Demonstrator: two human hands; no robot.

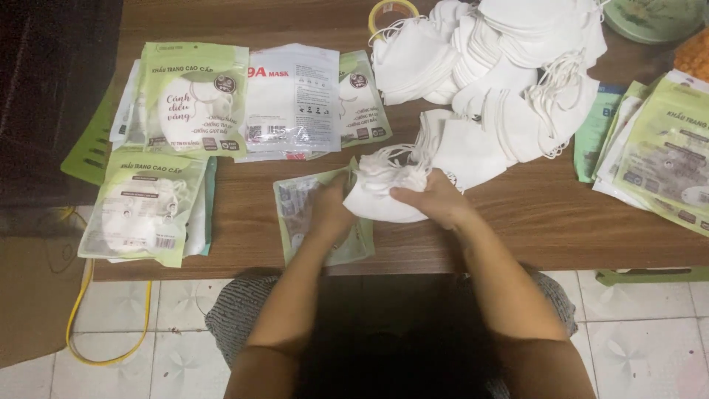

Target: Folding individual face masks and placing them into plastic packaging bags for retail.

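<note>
Filled green-and-white mask packets lie well left of the hands on the wooden table. The left hand pins an open green pouch, its long axis running away from the table's near edge. The right hand grips a stack of folded white masks at the pouch's upper right corner. Loose masks heap beyond; more packets sit right.
</note>
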